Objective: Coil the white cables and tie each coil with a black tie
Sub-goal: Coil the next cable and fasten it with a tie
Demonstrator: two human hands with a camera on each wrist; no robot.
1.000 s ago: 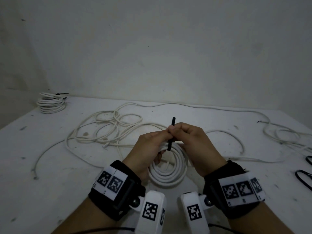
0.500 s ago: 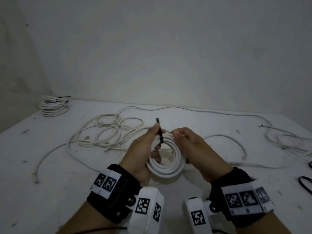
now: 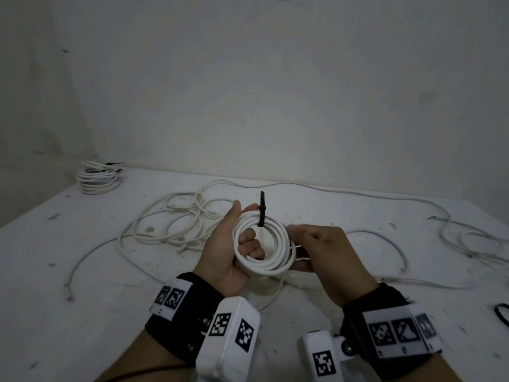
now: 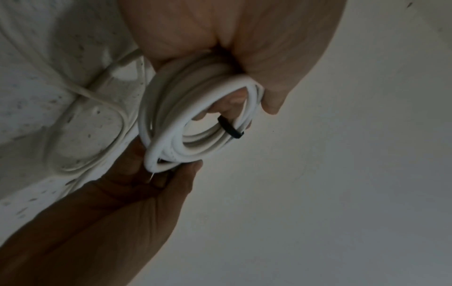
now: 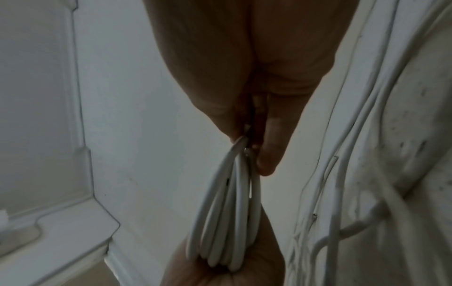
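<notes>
White coil (image 3: pixel 263 245) w/ black tie (image 3: pixel 261 213) cinched, tail up.

The head view looks forward and down over the desk (image 3: pixel 82 271) toward the wall; both wrist views sit close along the hands, all sharing the white coil (image 3: pixel 264 244)

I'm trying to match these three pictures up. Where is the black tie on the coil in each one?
Head: the black tie sits at the top of the coil, its tail sticking up, at centre.
Left wrist: the tie wraps the coil's right side, at centre.
Right wrist: not visible; only the coil edge-on.
Shared landmark: the coil, held by both hands.
</notes>
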